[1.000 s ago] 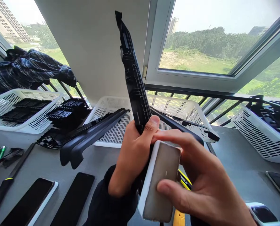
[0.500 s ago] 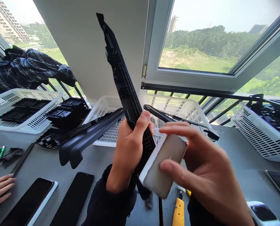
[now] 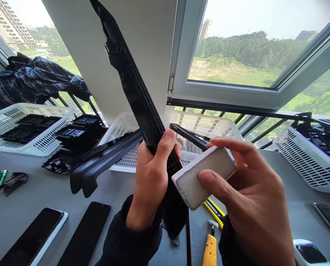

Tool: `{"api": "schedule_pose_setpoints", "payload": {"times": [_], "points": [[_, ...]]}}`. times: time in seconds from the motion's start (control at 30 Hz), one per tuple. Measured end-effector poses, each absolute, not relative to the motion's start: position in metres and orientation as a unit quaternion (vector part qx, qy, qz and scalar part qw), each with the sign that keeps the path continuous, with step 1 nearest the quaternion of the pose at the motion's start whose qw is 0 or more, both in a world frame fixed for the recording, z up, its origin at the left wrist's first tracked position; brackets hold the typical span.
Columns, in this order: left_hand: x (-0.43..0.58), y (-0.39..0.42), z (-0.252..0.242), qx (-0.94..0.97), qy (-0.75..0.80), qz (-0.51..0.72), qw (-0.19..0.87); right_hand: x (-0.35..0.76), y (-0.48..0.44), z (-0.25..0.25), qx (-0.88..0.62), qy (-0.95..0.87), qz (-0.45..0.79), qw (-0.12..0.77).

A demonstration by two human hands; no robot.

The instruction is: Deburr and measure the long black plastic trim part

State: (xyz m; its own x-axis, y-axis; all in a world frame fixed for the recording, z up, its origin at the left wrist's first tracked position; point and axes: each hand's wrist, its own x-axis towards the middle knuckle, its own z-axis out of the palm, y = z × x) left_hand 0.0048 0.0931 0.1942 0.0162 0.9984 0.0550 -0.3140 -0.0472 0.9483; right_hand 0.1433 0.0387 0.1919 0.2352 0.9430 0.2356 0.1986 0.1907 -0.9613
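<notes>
My left hand (image 3: pixel 154 177) is closed around a long black plastic trim piece (image 3: pixel 142 99), thumb on its ribbed inner side. The piece stands tilted, its narrow top leaning left and its broad lower end below my wrist. In my right hand (image 3: pixel 251 192) is a small white block with a greyish face (image 3: pixel 209 177), pinched between thumb and fingers. The block is just right of the trim piece; whether they touch I cannot tell. Below my hands lie a yellow-handled tool (image 3: pixel 210 249) and a yellow snap-off knife (image 3: pixel 215 210), partly covered by my right sleeve.
Two dark curved trim pieces (image 3: pixel 106 159) lean on a white basket (image 3: pixel 123 164). More white baskets (image 3: pixel 40 144) with black parts line the window side. Phones (image 3: pixel 84 232) lie at front left, a white device (image 3: pixel 310 253) at front right. Green batteries (image 3: pixel 0 180) sit far left.
The trim piece's top has swung left and up. My right hand has moved the block up and right, turning it. Another person's hand and a dark strip at the left have gone from view.
</notes>
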Motion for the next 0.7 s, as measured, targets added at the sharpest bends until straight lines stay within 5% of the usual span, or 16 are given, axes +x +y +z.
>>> {"api": "schedule_pose_setpoints", "payload": {"times": [0.47, 0.7], "points": [[0.004, 0.096, 0.192, 0.425, 0.379, 0.526, 0.633, 0.151, 0.040, 0.193, -0.501, -0.566, 0.397, 0.521], [0.004, 0.096, 0.191, 0.372, 0.392, 0.548, 0.638, 0.132, 0.041, 0.187, -0.520, -0.496, 0.401, 0.568]]}}
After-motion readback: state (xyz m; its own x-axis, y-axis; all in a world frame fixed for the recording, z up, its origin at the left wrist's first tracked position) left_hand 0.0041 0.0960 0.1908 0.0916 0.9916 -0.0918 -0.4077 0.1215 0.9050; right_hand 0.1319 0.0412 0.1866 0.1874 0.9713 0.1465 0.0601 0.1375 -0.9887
